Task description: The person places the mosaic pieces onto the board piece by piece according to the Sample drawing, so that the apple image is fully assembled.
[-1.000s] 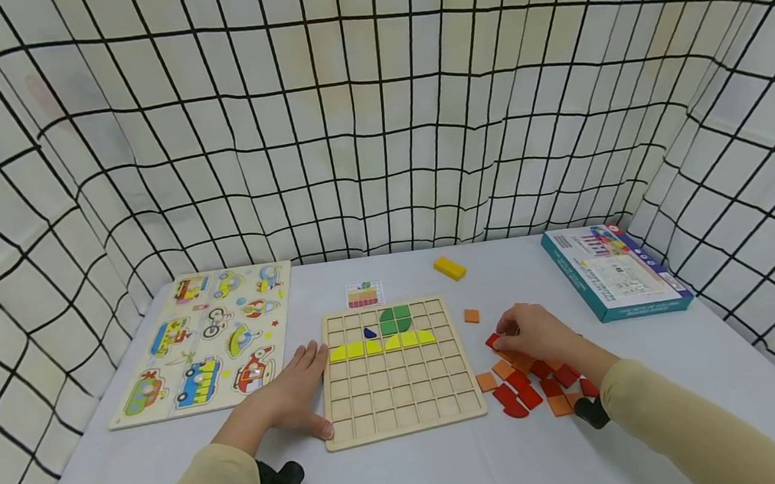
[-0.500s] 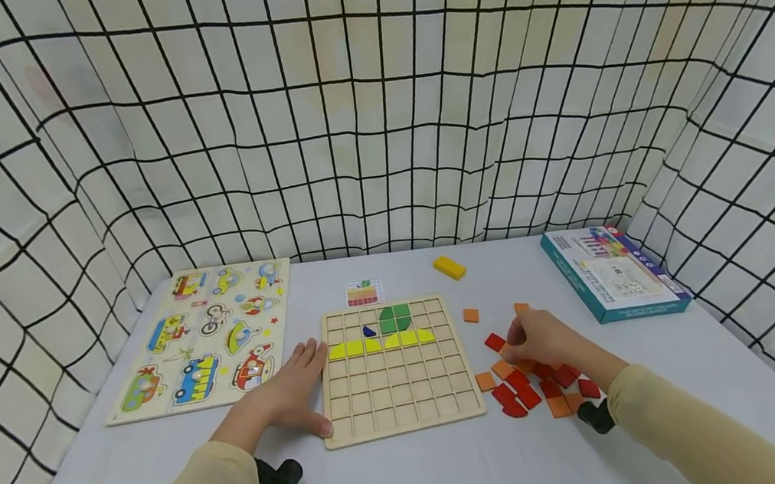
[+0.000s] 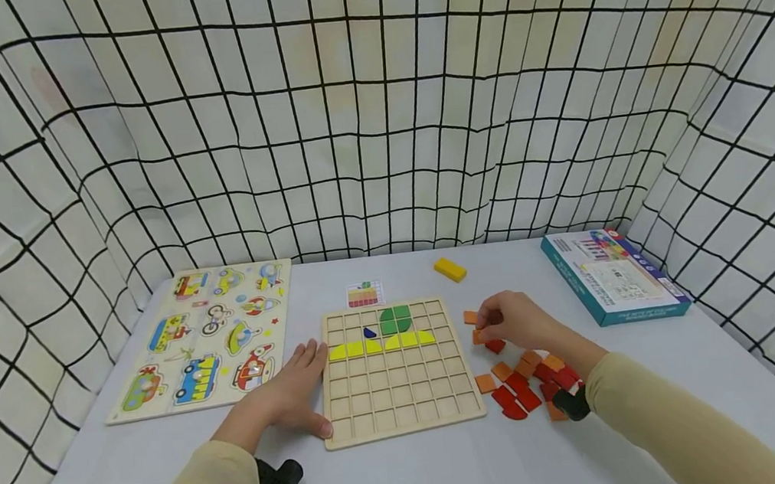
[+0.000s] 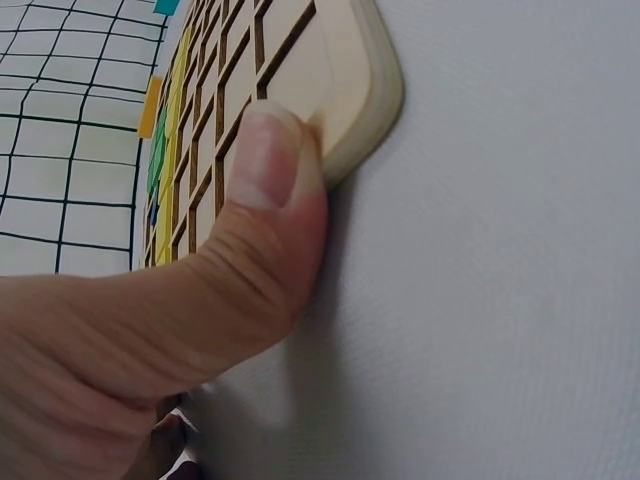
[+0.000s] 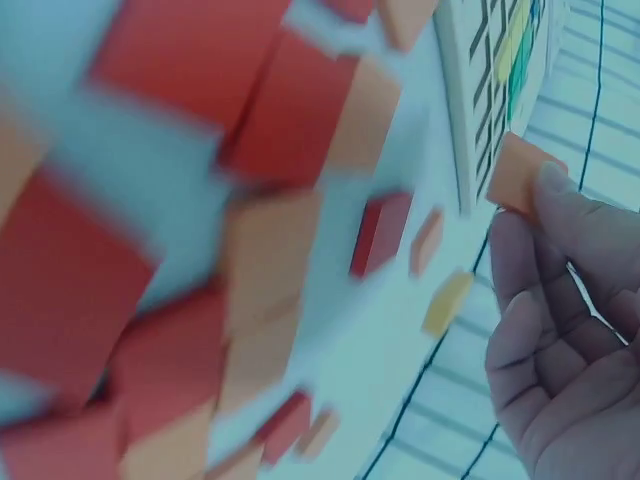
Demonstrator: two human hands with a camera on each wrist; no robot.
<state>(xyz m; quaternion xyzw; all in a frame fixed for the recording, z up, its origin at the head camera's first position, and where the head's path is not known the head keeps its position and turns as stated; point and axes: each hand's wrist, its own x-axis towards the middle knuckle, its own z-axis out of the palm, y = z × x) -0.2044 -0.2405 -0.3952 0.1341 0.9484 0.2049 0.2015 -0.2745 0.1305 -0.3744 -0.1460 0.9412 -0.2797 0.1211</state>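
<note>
In the head view my left hand [image 3: 290, 396] lies along the left edge of a wooden grid board [image 3: 401, 398], fingers extended. Its thumb [image 4: 265, 200] presses the board's near corner in the left wrist view. Green [image 3: 395, 320], yellow [image 3: 355, 349] and dark blue [image 3: 369, 333] pieces sit on the board's upper cells. To the right of the board, my right hand [image 3: 522, 322] pinches an orange square tile [image 5: 520, 172] between thumb and fingers, above the table. Near it lie a red tile [image 3: 496, 346] and another orange tile [image 3: 470, 317].
A heap of red and orange tiles [image 3: 528, 397] spreads below the right hand. Behind the board lie a pattern card [image 3: 364, 294] and a yellow block [image 3: 450, 269]. A vehicle puzzle board [image 3: 230, 340] is at left, a flat box [image 3: 615, 276] at right. Black netting encloses the table.
My right hand has left the tile heap and moved up and left toward the board, carrying an orange tile. The left hand has stayed at the board's edge.
</note>
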